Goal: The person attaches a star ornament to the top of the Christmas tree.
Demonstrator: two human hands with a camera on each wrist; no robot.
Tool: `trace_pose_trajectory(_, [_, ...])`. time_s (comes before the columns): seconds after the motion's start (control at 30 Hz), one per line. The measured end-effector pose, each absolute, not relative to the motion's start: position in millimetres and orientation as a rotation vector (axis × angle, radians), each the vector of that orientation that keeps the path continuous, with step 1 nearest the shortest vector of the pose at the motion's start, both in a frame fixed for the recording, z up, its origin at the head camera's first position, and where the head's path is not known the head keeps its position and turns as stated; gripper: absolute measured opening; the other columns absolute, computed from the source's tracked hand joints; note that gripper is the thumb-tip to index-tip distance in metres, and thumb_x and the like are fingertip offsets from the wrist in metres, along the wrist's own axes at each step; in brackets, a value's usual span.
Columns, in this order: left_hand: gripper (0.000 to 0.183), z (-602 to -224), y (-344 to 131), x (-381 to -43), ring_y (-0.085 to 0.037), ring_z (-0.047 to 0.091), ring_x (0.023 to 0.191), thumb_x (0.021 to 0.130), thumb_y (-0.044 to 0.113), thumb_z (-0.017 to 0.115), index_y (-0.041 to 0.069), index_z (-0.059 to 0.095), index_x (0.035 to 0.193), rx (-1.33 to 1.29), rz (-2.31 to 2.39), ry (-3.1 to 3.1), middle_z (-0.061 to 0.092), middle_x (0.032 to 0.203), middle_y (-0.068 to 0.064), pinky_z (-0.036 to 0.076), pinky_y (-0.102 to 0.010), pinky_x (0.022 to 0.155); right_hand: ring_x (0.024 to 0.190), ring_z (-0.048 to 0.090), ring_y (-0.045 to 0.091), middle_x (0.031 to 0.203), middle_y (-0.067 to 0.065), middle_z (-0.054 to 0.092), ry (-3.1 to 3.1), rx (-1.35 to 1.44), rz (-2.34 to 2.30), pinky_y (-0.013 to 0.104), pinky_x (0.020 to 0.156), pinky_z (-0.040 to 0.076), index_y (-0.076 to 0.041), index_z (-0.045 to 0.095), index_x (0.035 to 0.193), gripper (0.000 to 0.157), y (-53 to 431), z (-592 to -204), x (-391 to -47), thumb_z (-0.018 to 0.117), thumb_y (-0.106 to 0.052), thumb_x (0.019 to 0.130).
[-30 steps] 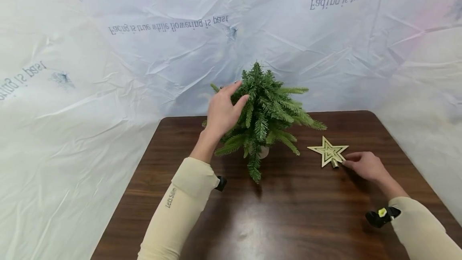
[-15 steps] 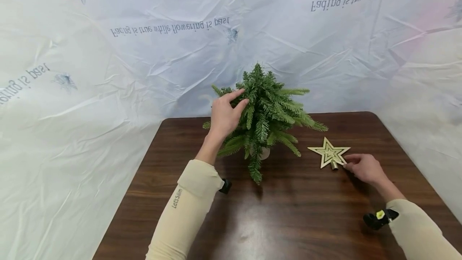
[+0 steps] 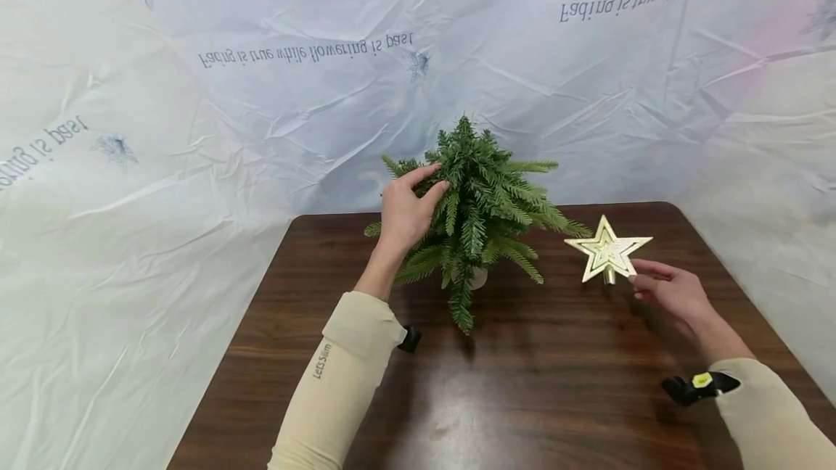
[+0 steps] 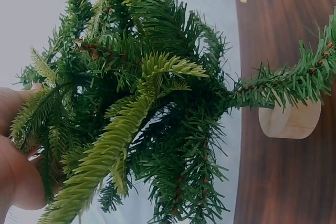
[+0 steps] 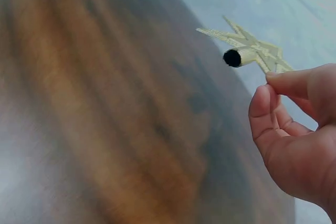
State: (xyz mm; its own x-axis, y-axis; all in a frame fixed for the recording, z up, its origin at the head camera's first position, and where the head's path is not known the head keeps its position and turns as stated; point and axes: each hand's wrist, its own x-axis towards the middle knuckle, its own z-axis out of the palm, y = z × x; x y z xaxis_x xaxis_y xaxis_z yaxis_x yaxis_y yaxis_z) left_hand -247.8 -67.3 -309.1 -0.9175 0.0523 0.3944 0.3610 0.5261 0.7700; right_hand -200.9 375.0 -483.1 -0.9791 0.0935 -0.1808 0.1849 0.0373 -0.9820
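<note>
A small artificial Christmas tree (image 3: 480, 201) stands upright at the back middle of the table. My left hand (image 3: 406, 212) holds its upper left branches between thumb and fingers; needles hide some fingertips in the left wrist view. To the tree's right, my right hand (image 3: 675, 299) pinches a gold star tree topper (image 3: 606, 249) by its lower right point, between thumb and index finger. The star is raised and faces the head camera. Its round hollow socket (image 5: 233, 57) shows in the right wrist view.
The tree's pale wooden base (image 4: 294, 121) rests on a dark wood-grain table (image 3: 509, 390) with rounded back corners. Behind and at the sides hangs a creased white sheet (image 3: 313, 107) printed with lettering. Side branches (image 3: 564, 223) reach out toward the star.
The right hand has lifted the star off the table and tilted it upright. The left hand has moved slightly down and in to the branches, then stayed there.
</note>
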Motion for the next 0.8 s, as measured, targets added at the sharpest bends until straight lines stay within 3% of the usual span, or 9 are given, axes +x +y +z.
trace_pose_trajectory(0.07, [0.041,-310,-67,-248,-0.008,0.022,0.039,0.104,0.026,0.070,0.017,0.068,0.144,-0.328,-1.359,-2.444,0.065,0.148,-0.011,0.040,-0.024,0.053,0.072,0.071,0.004,0.085,-0.012,0.076,2.074,0.299,-2.277,0.021,0.066,0.061,-0.035,0.081,0.100,0.034,375,-473,-202,0.072,-0.002,0.099])
trace_pose_trajectory(0.2, [0.041,-311,-67,-248,-0.008,0.022,0.040,0.103,0.027,0.071,0.018,0.069,0.143,-0.302,-1.386,-2.442,0.064,0.150,-0.010,0.052,-0.030,0.072,0.069,0.071,0.007,0.083,-0.006,0.077,1.957,0.291,-2.434,0.023,0.063,0.060,-0.029,0.083,0.105,0.031,374,-446,-205,0.075,-0.001,0.097])
trace_pose_trajectory(0.27, [0.041,-311,-67,-248,-0.008,0.022,0.040,0.103,0.027,0.072,0.018,0.069,0.143,-0.290,-1.398,-2.440,0.063,0.151,-0.010,0.053,-0.035,0.087,0.068,0.071,0.009,0.083,-0.004,0.079,1.905,0.256,-2.505,0.023,0.062,0.059,-0.026,0.083,0.107,0.031,374,-434,-209,0.073,0.002,0.097])
trace_pose_trajectory(0.33, [0.041,-312,-67,-249,-0.008,0.022,0.041,0.103,0.026,0.072,0.018,0.069,0.142,-0.289,-1.405,-2.436,0.063,0.151,-0.010,0.054,-0.038,0.091,0.066,0.071,0.010,0.084,-0.002,0.080,1.836,0.186,-2.586,0.024,0.061,0.059,-0.021,0.084,0.108,0.033,372,-422,-212,0.069,0.007,0.098])
trace_pose_trajectory(0.63, [0.040,-314,-67,-250,-0.008,0.024,0.040,0.103,0.027,0.071,0.017,0.070,0.142,-0.300,-1.382,-2.436,0.065,0.148,-0.011,0.050,-0.047,0.107,0.063,0.072,0.017,0.082,0.008,0.081,1.668,0.018,-2.787,0.025,0.061,0.060,-0.009,0.085,0.107,0.035,354,-371,-227,0.063,0.017,0.096])
trace_pose_trajectory(0.73, [0.040,-314,-67,-251,-0.010,0.037,0.046,0.103,0.028,0.071,0.017,0.070,0.142,-0.296,-1.380,-2.434,0.066,0.148,-0.010,0.039,-0.053,0.122,0.062,0.072,0.018,0.081,0.011,0.080,1.648,-0.010,-2.809,0.026,0.061,0.060,-0.007,0.084,0.107,0.035,347,-358,-231,0.063,0.018,0.095])
trace_pose_trajectory(0.8, [0.040,-314,-67,-251,-0.020,0.049,0.054,0.103,0.028,0.072,0.017,0.070,0.142,-0.294,-1.380,-2.433,0.066,0.148,-0.009,0.030,-0.057,0.127,0.063,0.071,0.019,0.080,0.011,0.080,1.642,-0.039,-2.815,0.027,0.060,0.060,-0.006,0.084,0.107,0.035,343,-350,-234,0.063,0.019,0.095])
